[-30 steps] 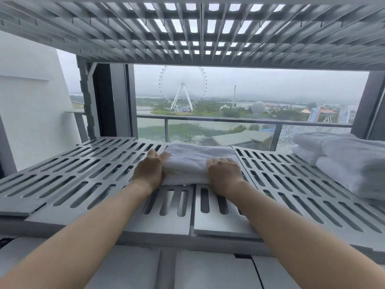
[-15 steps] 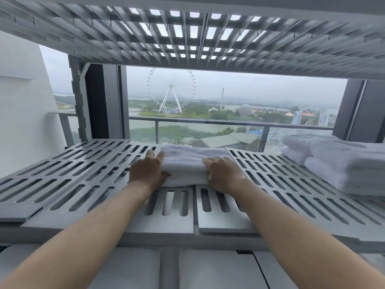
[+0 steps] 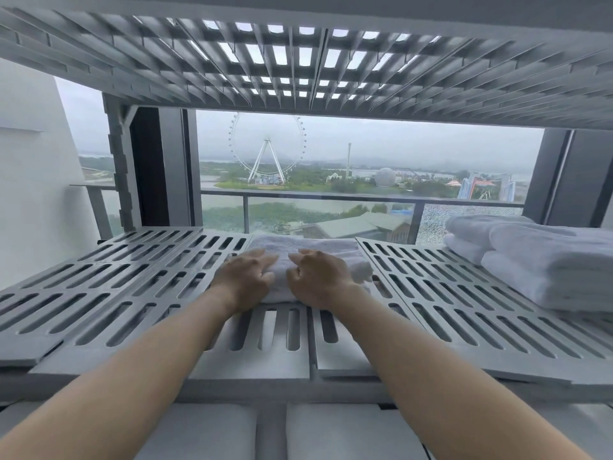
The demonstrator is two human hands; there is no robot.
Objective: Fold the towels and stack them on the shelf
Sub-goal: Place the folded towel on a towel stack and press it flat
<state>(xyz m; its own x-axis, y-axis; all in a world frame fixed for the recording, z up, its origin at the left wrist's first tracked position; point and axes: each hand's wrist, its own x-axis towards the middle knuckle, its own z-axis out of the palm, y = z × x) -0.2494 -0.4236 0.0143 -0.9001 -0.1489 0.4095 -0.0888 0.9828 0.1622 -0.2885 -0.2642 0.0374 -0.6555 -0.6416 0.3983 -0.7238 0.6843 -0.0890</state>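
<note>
1. One second ago the hands were at the two ends of the folded towel, one at each side. Now both have come inward and lie on its top, close to each other but not touching.
2. The left hand rests on the cloth with the fingers a little bent and held near together. The right hand has its fingers curled, knuckles up. I cannot tell whether they pinch the cloth or only press on it.
3. The towel itself seems to be in the same place. It lies flat on the middle of the slatted shelf, nearer to the back edge of the shelf than to its front edge.
4. In my judgement the placing of this towel is finished, and the hands are only pressing it flat before they let go.
5. At the right end of the shelf there is a stack of towels, folded and white, well apart from the towel under the hands. So the new towel is beside the stack and not on it.
6. Above the shelf hangs an upper shelf; what it carries cannot be seen from below.
7. Under the front edge of the shelf there are white soft blocks. I cannot tell if they are towels.
</note>
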